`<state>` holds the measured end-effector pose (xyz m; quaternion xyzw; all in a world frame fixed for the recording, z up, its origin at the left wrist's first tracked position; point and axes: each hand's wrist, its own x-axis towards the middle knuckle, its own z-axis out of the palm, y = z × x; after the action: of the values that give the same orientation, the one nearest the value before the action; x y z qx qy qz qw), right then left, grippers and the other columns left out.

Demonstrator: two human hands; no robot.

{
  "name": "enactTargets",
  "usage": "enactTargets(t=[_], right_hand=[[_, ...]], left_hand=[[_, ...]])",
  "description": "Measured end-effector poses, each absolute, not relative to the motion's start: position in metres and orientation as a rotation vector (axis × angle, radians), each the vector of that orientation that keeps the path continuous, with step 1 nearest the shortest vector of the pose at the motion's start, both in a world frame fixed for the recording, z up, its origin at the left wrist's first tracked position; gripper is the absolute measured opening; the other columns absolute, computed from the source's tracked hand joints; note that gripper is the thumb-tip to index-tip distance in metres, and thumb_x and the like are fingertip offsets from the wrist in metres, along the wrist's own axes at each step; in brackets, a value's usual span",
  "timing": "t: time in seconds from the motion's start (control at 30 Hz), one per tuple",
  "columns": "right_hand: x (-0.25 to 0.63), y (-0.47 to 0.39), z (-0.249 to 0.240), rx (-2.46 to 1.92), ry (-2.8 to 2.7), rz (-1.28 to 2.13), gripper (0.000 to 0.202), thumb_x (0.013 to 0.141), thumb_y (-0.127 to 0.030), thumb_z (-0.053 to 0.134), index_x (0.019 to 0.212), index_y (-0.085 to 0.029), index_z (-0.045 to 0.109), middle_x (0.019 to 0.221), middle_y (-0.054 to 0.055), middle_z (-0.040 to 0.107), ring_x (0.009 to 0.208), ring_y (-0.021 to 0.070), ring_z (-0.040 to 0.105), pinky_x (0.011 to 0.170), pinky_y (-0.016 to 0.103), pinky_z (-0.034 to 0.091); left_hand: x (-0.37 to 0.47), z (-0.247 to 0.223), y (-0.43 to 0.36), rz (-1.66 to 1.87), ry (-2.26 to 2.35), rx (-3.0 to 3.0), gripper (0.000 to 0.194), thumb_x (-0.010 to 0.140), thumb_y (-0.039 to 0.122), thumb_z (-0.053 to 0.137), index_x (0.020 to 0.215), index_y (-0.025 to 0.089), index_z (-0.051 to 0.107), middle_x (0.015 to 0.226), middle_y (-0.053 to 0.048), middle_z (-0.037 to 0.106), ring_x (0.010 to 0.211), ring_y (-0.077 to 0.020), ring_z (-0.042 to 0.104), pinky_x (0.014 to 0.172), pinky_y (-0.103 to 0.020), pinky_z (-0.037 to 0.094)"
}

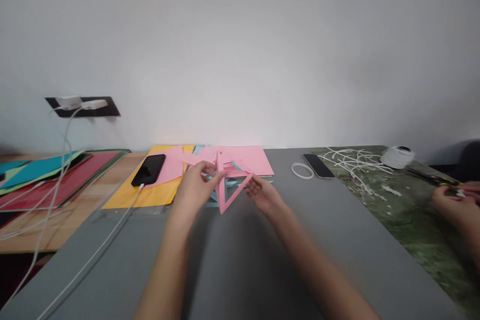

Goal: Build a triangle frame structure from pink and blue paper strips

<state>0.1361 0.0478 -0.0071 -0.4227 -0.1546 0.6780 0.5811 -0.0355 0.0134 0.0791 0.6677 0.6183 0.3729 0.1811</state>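
Note:
Between my two hands hangs a pink folded paper strip (pixel 222 195), bent into a triangle-like shape with its point downward. My left hand (pixel 198 185) pinches it at the upper left, thumb and fingers closed on the paper. At its upper right corner, my right hand (pixel 264 192) grips it with the fingertips, the other fingers curled. Behind the strip lie light blue paper strips (pixel 212 204) and pink paper sheets (pixel 255 157), partly hidden by the strip and my left hand.
Yellow paper (pixel 127 195) with a charging phone (pixel 149 170) lies left; its cable (pixel 101 245) crosses the grey table (pixel 243 270). Right are a white ring (pixel 302 171), another phone (pixel 318 166), white string pieces (pixel 354 162) and another person's hand (pixel 455 205) near pliers-like tool handles (pixel 440 179).

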Motion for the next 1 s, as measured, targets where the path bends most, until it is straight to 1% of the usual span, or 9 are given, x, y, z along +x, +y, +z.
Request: enactTargets(t=[0.1, 0.2, 0.27, 0.37, 0.43, 0.53, 0.6, 0.77, 1.0], right_hand=[[0.130, 0.042, -0.007, -1.027, -0.409, 1.600, 0.009, 0.071, -0.021, 0.058, 0.063, -0.017, 0.058, 0.058, 0.001, 0.060, 0.052, 0.0127, 0.058, 0.049, 0.025, 0.043], [0.131, 0.042, -0.005, -1.156, -0.488, 1.478, 0.005, 0.066, -0.022, 0.060, 0.068, -0.018, 0.058, 0.061, 0.001, 0.059, 0.057, 0.0159, 0.059, 0.050, 0.027, 0.043], [0.136, 0.045, -0.001, -1.221, -0.496, 1.301, 0.014, 0.064, -0.021, 0.059, 0.078, -0.021, 0.057, 0.067, 0.000, 0.061, 0.065, 0.0172, 0.060, 0.053, 0.027, 0.043], [0.146, 0.048, 0.010, -1.156, -0.684, 0.970, 0.025, 0.067, -0.025, 0.058, 0.091, -0.023, 0.057, 0.086, 0.002, 0.064, 0.085, 0.0189, 0.059, 0.066, 0.028, 0.045], [0.149, 0.045, 0.021, -1.024, -0.969, 1.022, 0.026, 0.068, -0.030, 0.061, 0.093, -0.022, 0.060, 0.098, 0.004, 0.064, 0.097, 0.0204, 0.057, 0.077, 0.031, 0.044], [0.151, 0.034, 0.035, -0.795, -1.335, 1.253, 0.034, 0.075, -0.037, 0.057, 0.107, -0.026, 0.058, 0.109, 0.003, 0.062, 0.104, 0.0193, 0.055, 0.088, 0.034, 0.041], [0.153, 0.026, 0.043, -0.699, -1.444, 1.329, 0.033, 0.075, -0.037, 0.059, 0.107, -0.026, 0.059, 0.106, 0.003, 0.063, 0.101, 0.0186, 0.056, 0.090, 0.035, 0.040], [0.164, 0.019, 0.055, -0.724, -1.360, 1.297, 0.024, 0.069, -0.032, 0.067, 0.090, -0.021, 0.063, 0.086, 0.002, 0.065, 0.082, 0.0155, 0.060, 0.080, 0.032, 0.045], [0.158, 0.026, 0.045, -0.732, -1.285, 1.307, 0.022, 0.065, -0.029, 0.070, 0.082, -0.020, 0.060, 0.076, 0.000, 0.061, 0.072, 0.0124, 0.056, 0.070, 0.026, 0.044]], left_hand=[[-0.033, 0.073, 0.019, 1.128, 1.734, 1.877, 0.031, 0.070, 0.045, 0.057, 0.086, 0.018, 0.059, 0.084, -0.006, 0.065, 0.066, -0.0173, 0.059, 0.061, -0.028, 0.043], [-0.037, 0.072, 0.022, 1.171, 1.721, 1.847, 0.028, 0.072, 0.041, 0.055, 0.086, 0.017, 0.057, 0.080, -0.006, 0.064, 0.065, -0.0174, 0.059, 0.061, -0.028, 0.043], [-0.041, 0.074, 0.022, 1.164, 1.685, 1.841, 0.027, 0.072, 0.039, 0.055, 0.086, 0.016, 0.057, 0.079, -0.006, 0.063, 0.066, -0.0175, 0.058, 0.062, -0.028, 0.043], [-0.042, 0.078, 0.018, 1.074, 1.551, 1.904, 0.022, 0.073, 0.035, 0.054, 0.086, 0.016, 0.058, 0.081, -0.005, 0.064, 0.068, -0.0164, 0.058, 0.062, -0.027, 0.042], [-0.041, 0.082, 0.013, 0.986, 1.429, 1.981, 0.019, 0.074, 0.032, 0.054, 0.084, 0.017, 0.060, 0.080, -0.003, 0.063, 0.067, -0.0149, 0.056, 0.061, -0.026, 0.041], [-0.035, 0.088, 0.006, 0.869, 1.257, 2.052, 0.018, 0.074, 0.031, 0.055, 0.084, 0.018, 0.062, 0.076, -0.001, 0.062, 0.063, -0.0126, 0.052, 0.058, -0.024, 0.039], [-0.030, 0.092, 0.002, 0.846, 1.194, 2.037, 0.018, 0.074, 0.030, 0.055, 0.087, 0.018, 0.062, 0.073, 0.000, 0.061, 0.060, -0.0114, 0.049, 0.056, -0.023, 0.038], [-0.023, 0.099, -0.001, 0.958, 1.149, 1.886, 0.021, 0.075, 0.033, 0.057, 0.088, 0.018, 0.060, 0.072, 0.000, 0.059, 0.056, -0.0099, 0.050, 0.056, -0.023, 0.040], [-0.021, 0.080, 0.014, 1.072, 1.085, 1.655, 0.033, 0.075, 0.040, 0.056, 0.099, 0.018, 0.054, 0.068, 0.001, 0.057, 0.054, -0.0103, 0.054, 0.053, -0.022, 0.042]])
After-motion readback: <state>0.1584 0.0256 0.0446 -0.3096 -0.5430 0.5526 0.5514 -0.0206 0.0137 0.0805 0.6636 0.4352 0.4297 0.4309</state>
